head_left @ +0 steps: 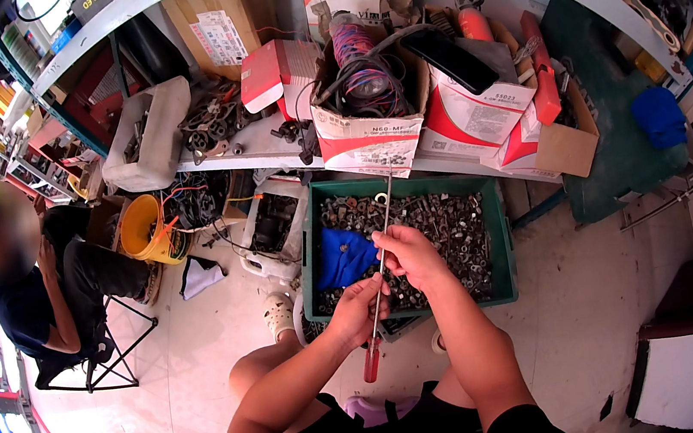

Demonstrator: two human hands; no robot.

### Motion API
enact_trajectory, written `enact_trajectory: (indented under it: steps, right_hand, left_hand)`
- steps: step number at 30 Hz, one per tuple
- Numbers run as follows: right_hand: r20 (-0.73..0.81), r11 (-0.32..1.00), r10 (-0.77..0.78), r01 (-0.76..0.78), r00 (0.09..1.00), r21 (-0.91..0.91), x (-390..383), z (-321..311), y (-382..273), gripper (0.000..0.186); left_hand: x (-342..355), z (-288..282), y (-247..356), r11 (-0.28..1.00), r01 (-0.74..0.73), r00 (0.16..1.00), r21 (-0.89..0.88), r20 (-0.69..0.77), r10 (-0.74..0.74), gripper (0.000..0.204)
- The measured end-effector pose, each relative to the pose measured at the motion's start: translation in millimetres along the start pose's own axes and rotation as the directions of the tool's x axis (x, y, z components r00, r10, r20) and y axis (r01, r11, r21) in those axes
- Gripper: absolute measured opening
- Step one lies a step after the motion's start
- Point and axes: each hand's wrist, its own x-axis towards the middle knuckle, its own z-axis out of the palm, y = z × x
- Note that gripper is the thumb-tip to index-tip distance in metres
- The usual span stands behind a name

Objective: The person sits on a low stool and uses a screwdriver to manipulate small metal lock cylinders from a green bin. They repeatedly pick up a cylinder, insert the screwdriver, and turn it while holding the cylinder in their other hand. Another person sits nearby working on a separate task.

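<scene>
A long screwdriver [372, 362] with a red handle slants across in front of me, its thin shaft pointing up and away. My left hand [360, 310] is closed round the lower shaft, just above the handle. Farther up, my right hand [412, 253] pinches the same shaft between thumb and fingers; whether a small part is also in that pinch is hidden. Beneath both hands stands a green bin [506, 236] with many loose nuts, bolts and washers [443, 230]. A blue cloth [344, 256] lies on the hardware at the bin's left side.
Behind the bin, a shelf [268, 144] carries a box of wires [372, 140], a dark phone-like slab [450, 61] and greasy parts. Left are a white jug [270, 265], a yellow bucket [145, 228] and a seated person [29, 307]. A green surface [616, 157] stands right.
</scene>
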Motion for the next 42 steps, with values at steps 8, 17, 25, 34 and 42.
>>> enact_trajectory:
  steps: [8, 17, 25, 34, 42]
  right_hand:
    - [0.018, 0.998, -0.056, 0.056, 0.998, 0.037, 3, -4, -2, 0.027]
    - [-0.045, 0.999, -0.029, 0.028, 0.999, -0.032, 14, -5, 2, 0.03]
    - [-0.304, 0.965, -0.263, 0.243, 0.916, -0.103, 35, -6, -10, 0.029]
    - [-0.227, 0.913, -0.264, 0.318, 0.938, 0.253, 57, -5, -28, 0.04]
    - [-0.257, 0.834, -0.227, 0.324, 0.939, 0.447, 81, 0, -26, 0.022]
  left_hand:
    - [-1, 6, 1, 0.993, 0.034, 0.999, -0.114, 0.023, -0.032, 0.03]
    - [6, 5, -1, 0.995, -0.006, 1.0, -0.102, -0.023, 0.003, 0.03]
    - [2, 9, 6, 0.965, 0.055, 0.995, -0.255, -0.065, -0.074, 0.04]
    - [4, -1, 18, 0.911, 0.047, 0.999, -0.411, 0.041, -0.033, 0.051]
    - [-4, -10, 34, 0.861, 0.084, 0.995, -0.501, 0.09, -0.045, 0.049]
